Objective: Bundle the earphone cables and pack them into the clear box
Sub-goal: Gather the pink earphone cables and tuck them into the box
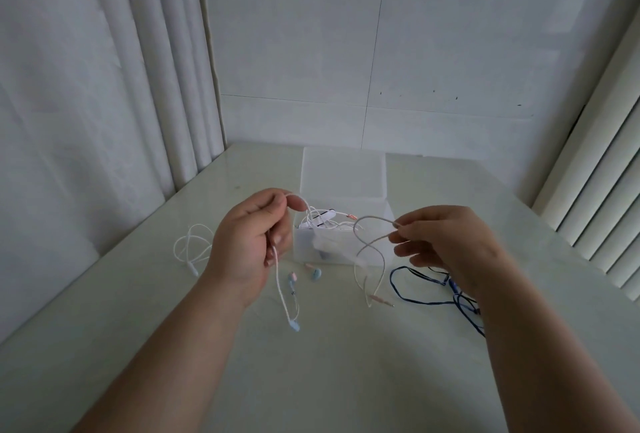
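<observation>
White earphone cable (279,280) is held in the air between both hands, just in front of the clear box (334,250). Left hand (251,242): fingers (297,204) curled round the cable, end hanging down. Right hand (446,238): fingers (406,224) pinching the other stretch, loop drooping. Box is open, with white cables inside. On the table (346,363): pastel earbuds (316,275), a loose white cable (189,249) on the left, and a dark blue cable (452,285) on the right.

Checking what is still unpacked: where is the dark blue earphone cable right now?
Head view: the dark blue earphone cable lies on the table, right side, right of the clear box and partly hidden behind the right hand.
</observation>
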